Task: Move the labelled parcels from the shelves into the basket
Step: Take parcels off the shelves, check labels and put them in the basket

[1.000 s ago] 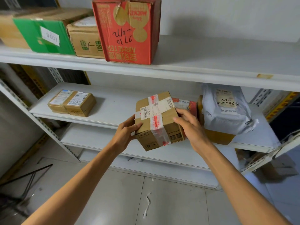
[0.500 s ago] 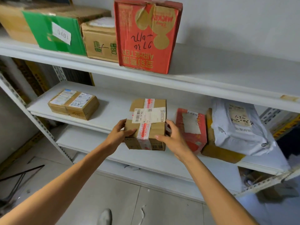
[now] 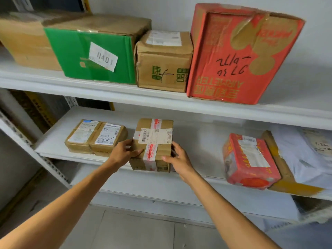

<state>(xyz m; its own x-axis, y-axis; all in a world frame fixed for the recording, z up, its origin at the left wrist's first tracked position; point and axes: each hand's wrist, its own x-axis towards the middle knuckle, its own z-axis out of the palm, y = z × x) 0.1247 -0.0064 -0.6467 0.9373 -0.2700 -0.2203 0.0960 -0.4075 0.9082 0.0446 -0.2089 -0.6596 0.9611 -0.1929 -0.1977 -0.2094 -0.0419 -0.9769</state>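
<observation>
A brown cardboard parcel [image 3: 154, 139] with a white barcode label and red-and-clear tape is at the front edge of the middle shelf [image 3: 197, 141]. My left hand [image 3: 124, 151] grips its left side, thumb on the front face. My right hand [image 3: 177, 159] holds its right side, thumb on the front corner. Whether the parcel rests on the shelf or hangs just in front of it I cannot tell. Two small labelled brown parcels [image 3: 95, 137] lie just left of it. A red labelled parcel [image 3: 249, 159] lies to the right. No basket is in view.
A white bagged parcel [image 3: 303, 155] on a flat brown box sits at the far right of the middle shelf. The upper shelf [image 3: 107, 94] carries a green box [image 3: 93, 54], a brown box [image 3: 163, 60] and a tall red box [image 3: 239, 54]. A lower shelf and tiled floor lie below.
The parcel went from tilted in both hands to upright, and moved left along the middle shelf towards the two small parcels. The view shifted up and right.
</observation>
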